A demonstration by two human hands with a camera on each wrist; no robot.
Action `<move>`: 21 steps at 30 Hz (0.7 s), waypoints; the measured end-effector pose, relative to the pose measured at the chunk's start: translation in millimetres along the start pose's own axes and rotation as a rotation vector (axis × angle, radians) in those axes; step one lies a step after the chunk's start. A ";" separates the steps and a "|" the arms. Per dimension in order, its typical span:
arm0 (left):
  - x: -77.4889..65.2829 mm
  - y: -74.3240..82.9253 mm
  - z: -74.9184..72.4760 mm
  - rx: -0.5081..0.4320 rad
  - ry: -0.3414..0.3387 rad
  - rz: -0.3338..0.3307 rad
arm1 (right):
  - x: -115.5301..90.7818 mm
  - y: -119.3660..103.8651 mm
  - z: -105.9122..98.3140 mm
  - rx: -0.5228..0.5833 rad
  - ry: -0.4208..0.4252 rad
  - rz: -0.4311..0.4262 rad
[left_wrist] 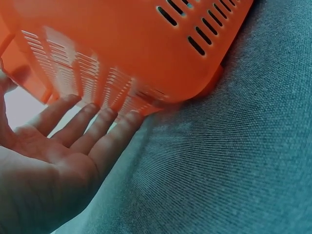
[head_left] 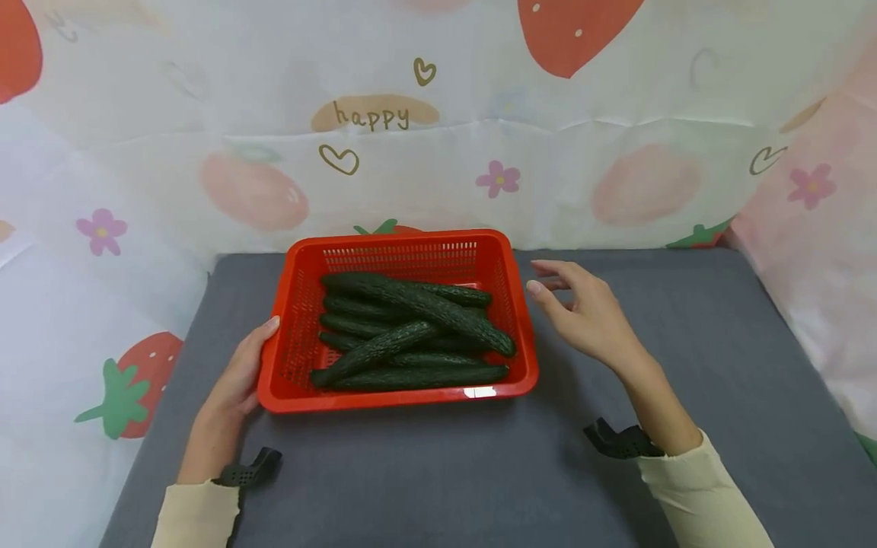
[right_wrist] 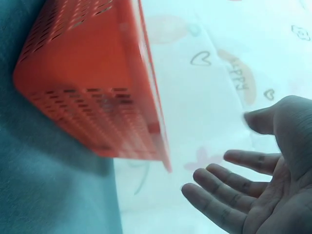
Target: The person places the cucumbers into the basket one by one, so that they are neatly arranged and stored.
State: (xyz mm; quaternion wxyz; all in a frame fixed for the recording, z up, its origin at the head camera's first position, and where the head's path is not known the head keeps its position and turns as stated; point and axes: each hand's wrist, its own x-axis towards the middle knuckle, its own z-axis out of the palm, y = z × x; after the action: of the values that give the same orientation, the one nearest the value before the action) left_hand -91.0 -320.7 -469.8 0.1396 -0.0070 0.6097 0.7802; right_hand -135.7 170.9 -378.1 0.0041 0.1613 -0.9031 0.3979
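A red plastic basket [head_left: 399,397] with slotted walls stands on the grey cloth and holds several dark green cucumbers [head_left: 425,377]. At its left side my left hand [head_left: 240,371] grips the rim, thumb on the edge and fingers under it. The left wrist view has those fingers [left_wrist: 97,126] against the slotted outer wall. Off the basket's right side, my right hand [head_left: 591,312] hovers apart from the rim with its fingers loosely bent and nothing in them. In the right wrist view a gap separates its fingertips from the basket [right_wrist: 83,68].
Grey cloth [head_left: 425,479] covers the table. Behind it hangs a white curtain [head_left: 438,183] printed with strawberries, hearts and flowers, which also runs along both sides. Black straps [head_left: 620,440] sit at both wrists, below pale sleeves.
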 end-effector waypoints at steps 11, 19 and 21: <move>-3.8 0.3 -2.0 0.026 0.014 -0.024 | -15.1 21.5 4.1 0.072 0.004 0.034; -1.0 1.0 0.7 0.037 0.007 -0.029 | -23.6 42.5 -1.5 0.079 0.064 0.021; -1.6 0.4 0.0 0.039 0.005 -0.023 | -24.8 46.6 -2.9 0.076 0.083 0.011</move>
State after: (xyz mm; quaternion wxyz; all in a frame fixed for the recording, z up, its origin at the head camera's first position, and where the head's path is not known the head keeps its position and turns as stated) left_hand -89.5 -321.2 -469.1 0.1473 -0.0135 0.6250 0.7665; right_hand -126.3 209.5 -413.0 0.0331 0.1396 -0.8875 0.4380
